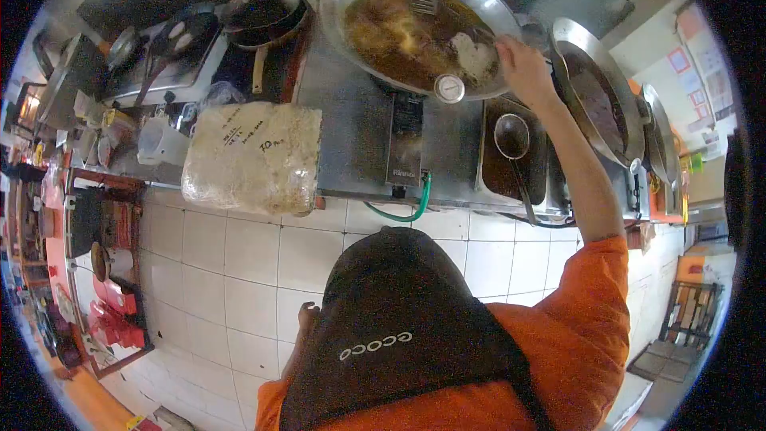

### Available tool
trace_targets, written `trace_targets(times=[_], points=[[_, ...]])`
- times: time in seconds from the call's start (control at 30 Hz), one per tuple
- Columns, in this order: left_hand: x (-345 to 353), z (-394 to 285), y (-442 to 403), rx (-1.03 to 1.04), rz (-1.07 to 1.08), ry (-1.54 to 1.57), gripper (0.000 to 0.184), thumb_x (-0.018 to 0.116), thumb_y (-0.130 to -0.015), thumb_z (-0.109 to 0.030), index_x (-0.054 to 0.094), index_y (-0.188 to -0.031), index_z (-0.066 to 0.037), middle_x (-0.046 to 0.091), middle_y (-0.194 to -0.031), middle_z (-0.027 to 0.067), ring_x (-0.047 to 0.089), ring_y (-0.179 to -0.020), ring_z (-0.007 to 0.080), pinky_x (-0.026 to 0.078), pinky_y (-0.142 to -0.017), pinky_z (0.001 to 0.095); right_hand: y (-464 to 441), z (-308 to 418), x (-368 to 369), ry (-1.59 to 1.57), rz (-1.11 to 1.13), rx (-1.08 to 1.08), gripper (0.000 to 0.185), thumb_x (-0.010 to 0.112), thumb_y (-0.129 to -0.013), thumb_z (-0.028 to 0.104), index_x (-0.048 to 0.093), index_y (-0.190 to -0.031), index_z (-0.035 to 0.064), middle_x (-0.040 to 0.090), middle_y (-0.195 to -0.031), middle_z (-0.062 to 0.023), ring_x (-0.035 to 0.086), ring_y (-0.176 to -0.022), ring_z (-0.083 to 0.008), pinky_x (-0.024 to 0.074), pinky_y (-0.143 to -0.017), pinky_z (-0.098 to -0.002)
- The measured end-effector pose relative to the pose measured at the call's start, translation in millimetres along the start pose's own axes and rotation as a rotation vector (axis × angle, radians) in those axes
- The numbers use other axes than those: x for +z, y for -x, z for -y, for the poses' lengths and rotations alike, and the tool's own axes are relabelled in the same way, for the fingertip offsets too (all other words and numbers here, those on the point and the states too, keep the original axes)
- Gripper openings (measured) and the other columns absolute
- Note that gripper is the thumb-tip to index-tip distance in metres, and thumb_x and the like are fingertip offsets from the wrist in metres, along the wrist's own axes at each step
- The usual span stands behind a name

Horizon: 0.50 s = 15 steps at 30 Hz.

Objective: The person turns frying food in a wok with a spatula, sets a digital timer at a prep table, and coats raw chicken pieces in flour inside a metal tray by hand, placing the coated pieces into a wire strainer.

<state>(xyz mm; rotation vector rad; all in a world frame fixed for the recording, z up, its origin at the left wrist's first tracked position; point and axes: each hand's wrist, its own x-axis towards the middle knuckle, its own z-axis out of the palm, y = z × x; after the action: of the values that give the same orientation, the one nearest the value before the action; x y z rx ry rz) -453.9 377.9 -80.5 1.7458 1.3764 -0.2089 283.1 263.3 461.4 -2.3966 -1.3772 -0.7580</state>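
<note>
My right hand is over the right rim of a large wok of bubbling brown oil. Its fingers are closed on something thin that I cannot make out, beside a pale, frothy piece in the oil. A slotted spatula rests at the wok's far side, and a round dial thermometer sits at the near rim. My left hand hangs low beside the dark cap and bag, partly hidden, its visible fingers slightly apart, with nothing seen in it.
A plastic-wrapped pale bundle lies at the counter's front edge. Right of the burner and green hose, a ladle rests over a rectangular tray. Another wok stands farther right; a black pan is at left.
</note>
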Motion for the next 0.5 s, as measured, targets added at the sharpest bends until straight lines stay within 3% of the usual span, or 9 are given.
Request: trace_targets(times=[0.1,0.17,0.2,0.23,0.3,0.33,0.37,0.43,0.5], points=[[-15.1,-37.7,-10.6,0.034,0.049,0.217,0.035,0.07,-0.082,-0.027,0.066,-0.109,-0.005,0.068,-0.077,0.0119,0.065,-0.068,0.0212,0.051,-0.062,0.0346,45.3,-38.5,-3.8,-0.097,-0.215,0.034,0.03,0.055,-0.099,0.026,0.063,-0.114,0.0017,0.069,-0.08,-0.0136,0.065,-0.061,-0.0316,0.0507,-0.057,-0.041],[-9.3,-74.8,-32.1,0.204,-0.053,0.252,0.026,0.065,-0.088,-0.017,0.065,-0.111,-0.003,0.068,-0.079,0.01,0.062,-0.068,0.017,0.049,-0.061,0.0301,76.6,-33.1,-35.4,-0.406,0.055,0.612,0.028,0.057,-0.099,0.025,0.064,-0.111,0.0011,0.05,-0.061,0.0013,0.043,-0.044,-0.0092,0.0336,-0.041,-0.0268],[8.5,-81.2,-59.4,0.119,0.157,0.873,0.023,0.06,-0.093,-0.013,0.062,-0.113,-0.002,0.068,-0.085,0.0109,0.064,-0.072,0.0171,0.05,-0.063,0.0292,89.8,-23.7,-53.7,-0.498,0.061,0.747,0.027,0.056,-0.1,0.025,0.064,-0.111,0.0012,0.045,-0.059,0.0036,0.037,-0.043,-0.0059,0.0291,-0.039,-0.0246],[6.0,-119.7,-67.6,0.502,0.089,0.306,0.023,0.058,-0.095,-0.012,0.059,-0.115,-0.001,0.067,-0.091,0.0109,0.064,-0.077,0.0171,0.051,-0.067,0.029,103.0,-16.6,-71.8,-0.565,0.065,0.844,0.027,0.056,-0.1,0.025,0.064,-0.111,0.0012,0.045,-0.06,0.0041,0.037,-0.045,-0.0053,0.0299,-0.041,-0.024],[-10.7,-233.0,-62.2,0.206,0.446,0.666,0.027,0.06,-0.095,-0.011,0.056,-0.119,0.0,0.068,-0.1,0.0098,0.065,-0.09,0.0165,0.053,-0.078,0.0292,132.0,-5.6,-108.1,-0.672,0.058,1.01,0.027,0.054,-0.1,0.024,0.064,-0.11,0.0011,0.049,-0.063,0.0032,0.043,-0.053,-0.0067,0.0367,-0.049,-0.0245],[-5.3,-267.1,-67.1,0.595,0.437,0.42,0.027,0.06,-0.096,-0.015,0.058,-0.118,-0.001,0.068,-0.103,0.01,0.066,-0.095,0.017,0.053,-0.079,0.0302,148.9,-2.4,-120.8,-0.716,0.053,1.077,0.027,0.054,-0.099,0.023,0.065,-0.11,0.001,0.053,-0.066,0.0019,0.049,-0.059,-0.0088,0.0427,-0.055,-0.0255],[-0.3,-304.7,-65.3,0.648,0.516,0.58,0.032,0.063,-0.094,-0.019,0.058,-0.12,-0.001,0.068,-0.104,0.0125,0.066,-0.097,0.0195,0.053,-0.081,0.0312,165.7,1.8,-127.6,-0.707,-0.006,1.136,0.026,0.053,-0.1,0.022,0.065,-0.11,0.001,0.055,-0.069,0.0011,0.051,-0.061,-0.0087,0.043,-0.055,-0.0249],[8.1,-360.4,-70.4,0.914,0.427,0.117,0.038,0.064,-0.094,-0.023,0.056,-0.124,-0.002,0.068,-0.105,0.0161,0.066,-0.101,0.0234,0.053,-0.084,0.0328,201.0,10.3,-137.5,-0.685,-0.113,1.261,0.026,0.052,-0.1,0.021,0.064,-0.111,0.001,0.06,-0.075,-0.0003,0.054,-0.065,-0.0086,0.0434,-0.057,-0.0236],[10.5,-409.1,-58.6,0.772,0.533,0.047,0.041,0.063,-0.094,-0.029,0.055,-0.125,-0.003,0.068,-0.106,0.019,0.066,-0.103,0.0276,0.053,-0.085,0.0346,250.0,1.2,-124.7,-0.691,-0.22,1.118,0.025,0.055,-0.101,0.023,0.064,-0.111,0.0026,0.045,-0.061,0.0058,0.035,-0.047,-0.0028,0.0268,-0.042,-0.0211]])
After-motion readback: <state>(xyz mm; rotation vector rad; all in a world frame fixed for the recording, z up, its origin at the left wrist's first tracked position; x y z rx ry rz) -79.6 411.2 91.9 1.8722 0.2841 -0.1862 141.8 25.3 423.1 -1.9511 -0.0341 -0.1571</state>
